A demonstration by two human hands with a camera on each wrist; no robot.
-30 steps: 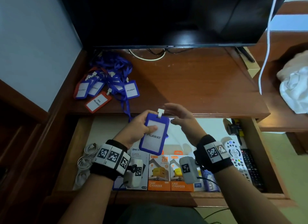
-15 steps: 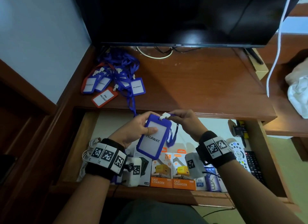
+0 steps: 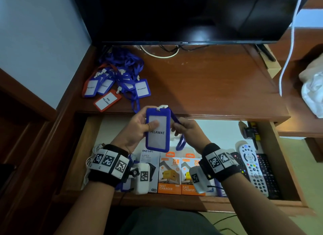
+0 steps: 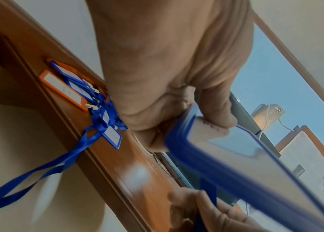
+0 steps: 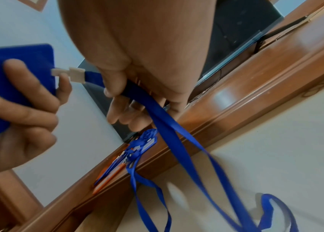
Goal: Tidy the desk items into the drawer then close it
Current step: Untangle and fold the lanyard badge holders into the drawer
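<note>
At the far left of the open drawer [image 3: 90, 129], a coil of white cable [image 3: 90, 157] lies against the wall. Above it, on the desk top [image 3: 201, 80], the remaining pile of ID badges [image 3: 118, 82] waits; one blue strap [image 4: 44, 169] from that pile hangs over the desk edge into the drawer opening.

Your left hand [image 3: 136, 129] grasps the blue "PELAWAT" badge holder [image 3: 158, 129], thumb across the card face and fingers behind it. The holder hangs above the drawer, not yet inside.

Your right hand [image 3: 187, 129] is clenched around the holder's blue lanyard [image 5: 169, 125] just below the white clip [image 5: 73, 73]. The free loop trails down toward the drawer floor.

Below your hands, charger boxes [image 3: 180, 175] stand along the drawer front; remote controls [image 3: 253, 170] lie at the right.

Hazards, judged from this position:
- The trailing loop is likely to snag on the boxes, or be left draped over the drawer front and be pinched when you close it. Gather it first.
- The strap hanging from the desk pile could catch your wrist and drag several badges over the edge.
- Pulling the lanyard sideways could release the clip.
</note>
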